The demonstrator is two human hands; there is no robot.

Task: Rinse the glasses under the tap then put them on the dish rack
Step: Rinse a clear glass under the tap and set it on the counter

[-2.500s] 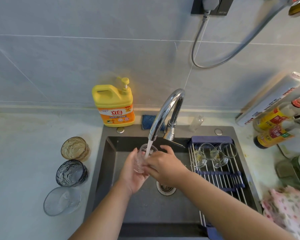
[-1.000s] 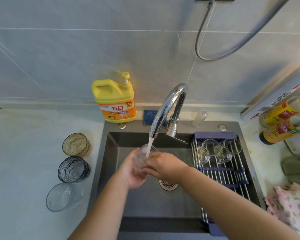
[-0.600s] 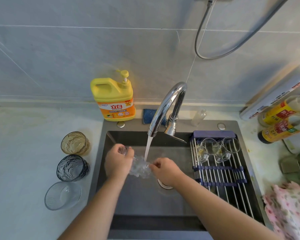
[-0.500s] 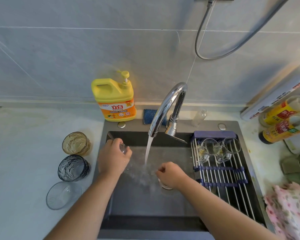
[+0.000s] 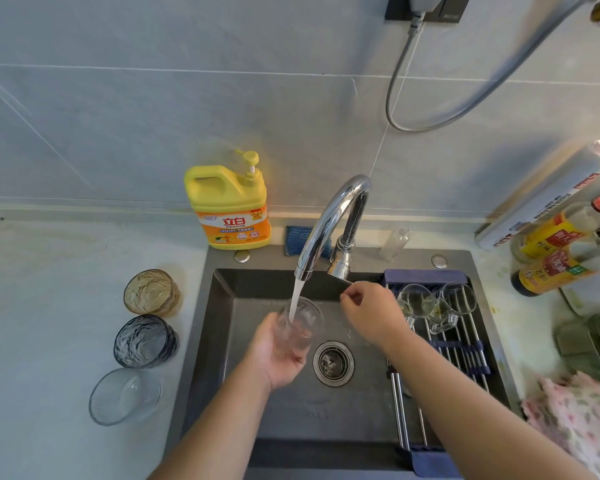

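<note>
Glass back under the stream

Clamped in left hand (image 5: 274,358), clear glass (image 5: 297,327) upright again beneath the tap (image 5: 329,223), refilling after the tip-out. Right hand (image 5: 371,313) off the glass, empty, loosely curled beside the tap lever. Second rinse; dish rack (image 5: 465,344) next, probably.

**Hidden and cut-off parts at the sink**

The lower part of the clear glass (image 5: 300,327) is covered by the left hand (image 5: 274,355). The tap lever is hidden behind the fingers of the right hand (image 5: 369,315). The sponge (image 5: 297,237) is partly masked by the tap (image 5: 329,226). The wall socket (image 5: 426,6), the hose (image 5: 465,102), the bottles (image 5: 555,258) and the floral cloth (image 5: 582,420) are cut by the frame's edges. Small print on the detergent bottle (image 5: 231,206) cannot be read.
</note>
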